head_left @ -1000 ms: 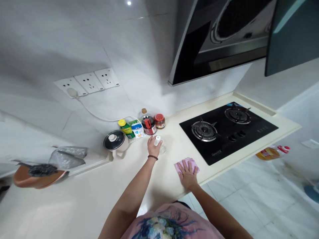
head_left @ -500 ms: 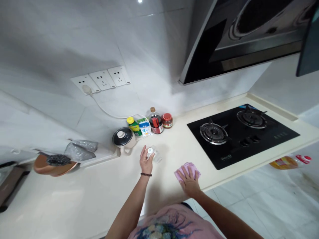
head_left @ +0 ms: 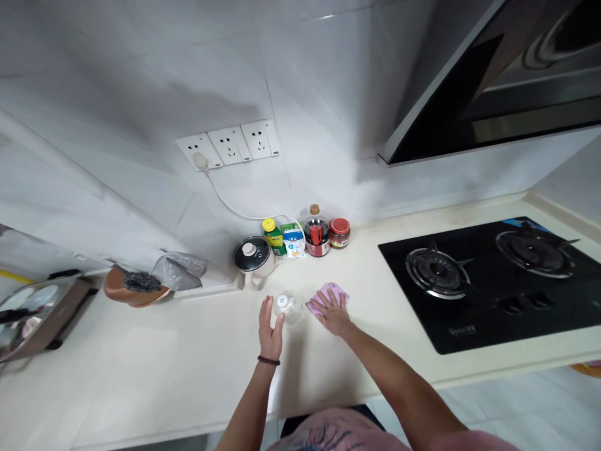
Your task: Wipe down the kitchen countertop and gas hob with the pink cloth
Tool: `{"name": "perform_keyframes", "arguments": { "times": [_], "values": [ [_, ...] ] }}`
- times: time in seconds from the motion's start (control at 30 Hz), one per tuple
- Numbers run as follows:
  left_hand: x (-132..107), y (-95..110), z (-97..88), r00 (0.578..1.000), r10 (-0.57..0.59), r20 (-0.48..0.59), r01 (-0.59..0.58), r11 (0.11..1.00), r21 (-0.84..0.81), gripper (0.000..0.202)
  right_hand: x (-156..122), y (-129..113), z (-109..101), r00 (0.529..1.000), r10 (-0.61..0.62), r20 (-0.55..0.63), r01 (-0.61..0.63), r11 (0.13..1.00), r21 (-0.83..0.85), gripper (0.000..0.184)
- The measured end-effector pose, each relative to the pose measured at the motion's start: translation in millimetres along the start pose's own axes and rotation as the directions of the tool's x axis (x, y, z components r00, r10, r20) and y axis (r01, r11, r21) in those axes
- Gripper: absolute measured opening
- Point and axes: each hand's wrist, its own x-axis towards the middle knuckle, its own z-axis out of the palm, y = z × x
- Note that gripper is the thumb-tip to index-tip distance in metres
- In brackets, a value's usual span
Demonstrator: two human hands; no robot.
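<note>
Pink, soft cloth [head_left: 339, 289] lay under the flat right hand [head_left: 334, 313], fingers spread; the left hand [head_left: 270, 332] curved beside a see-through, white-topped bottle [head_left: 293, 312], thumb and fingers apart.

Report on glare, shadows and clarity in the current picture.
Head view: pale glare brightens the counter at left; a shadow darkens the wall beside the cooker hood. Same head view: the clear container shows only faint outlines.

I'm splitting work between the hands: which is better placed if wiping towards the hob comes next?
Probably the right hand: it lies spread on the pink cloth, on the side nearer the hob. The left hand is close by the clear container, farther from the hob.
</note>
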Motion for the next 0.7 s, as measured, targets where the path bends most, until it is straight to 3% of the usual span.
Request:
{"name": "perform_keyframes", "arguments": {
  "times": [0.1, 0.2, 0.33, 0.5, 0.7],
  "values": [
    [-27.5, -39.6, -17.8, 0.997, -0.025, -0.069, 0.033, 0.991, 0.127, 0.056, 38.9, 4.9, -22.8, 0.999, 0.045, 0.013, -0.045, 0.999, 0.002, 0.058],
    [-65.0, -86.1, -42.9, 0.988, -0.112, -0.105, 0.137, 0.951, 0.278, 0.055, 70.8, 11.8, -41.9, 0.998, 0.065, 0.017, -0.065, 0.998, -0.013, 0.059],
    [-112.2, -123.6, -64.2, 0.98, -0.193, -0.058, 0.195, 0.841, 0.505, 0.055, 106.6, 20.5, -65.3, 0.995, 0.098, 0.013, -0.097, 0.994, -0.046, 0.062],
    [-133.5, -117.5, -59.1, 0.961, -0.254, -0.11, 0.264, 0.721, 0.641, 0.058, 114.8, 38.1, -71.5, 0.994, 0.109, -0.006, -0.109, 0.991, -0.078, 0.062],
    [-129.8, -106.1, -51.2, 0.931, -0.338, -0.135, 0.337, 0.66, 0.671, 0.06, 56.0, 114.5, -52.4, 0.967, 0.231, -0.106, -0.245, 0.959, -0.141, 0.06]
  ]
}}
